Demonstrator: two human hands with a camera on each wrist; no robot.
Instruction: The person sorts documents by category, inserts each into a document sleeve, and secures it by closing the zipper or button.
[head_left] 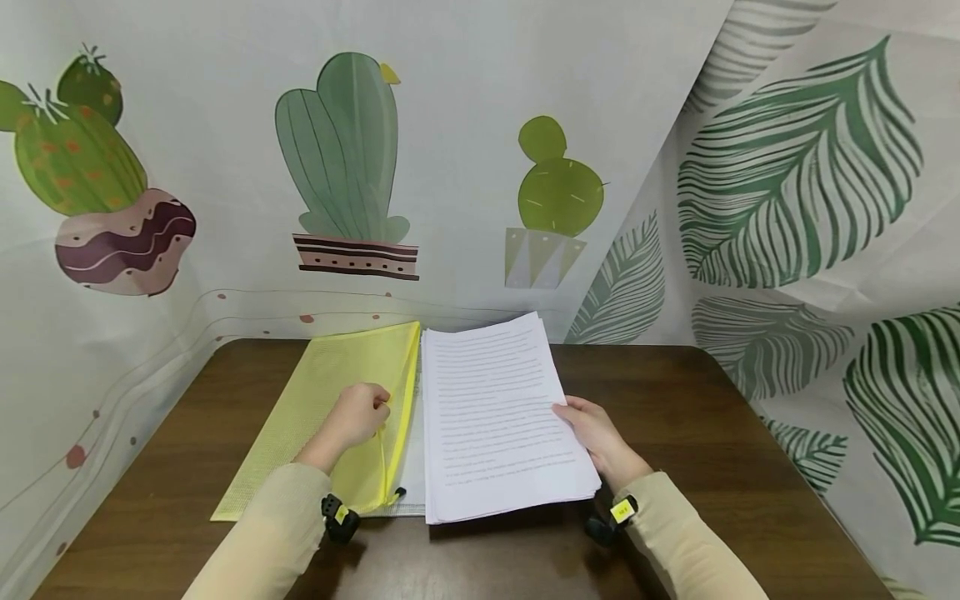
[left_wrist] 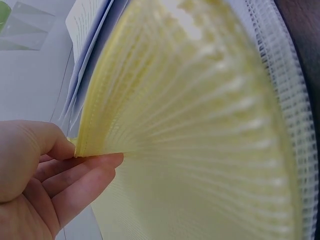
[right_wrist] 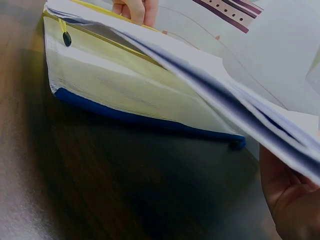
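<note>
At lower left, the left hand [left_wrist: 35, 175] pinches the yellow mesh pouch [left_wrist: 200, 125] (its edge bowed upward); white sheets [left_wrist: 87, 30], probably printed paper, show at upper left.

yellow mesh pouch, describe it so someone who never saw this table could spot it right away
On the dark wooden table, look left of the stack of printed paper. The yellow mesh pouch lies there, its zipper edge pinched by the left hand. It is the only yellow, see-through netted thing; the paper beside it is white.

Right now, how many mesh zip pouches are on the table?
2: a yellow pouch pinched by the left hand; a blue-edged pouch beneath it, mostly hidden.
</note>
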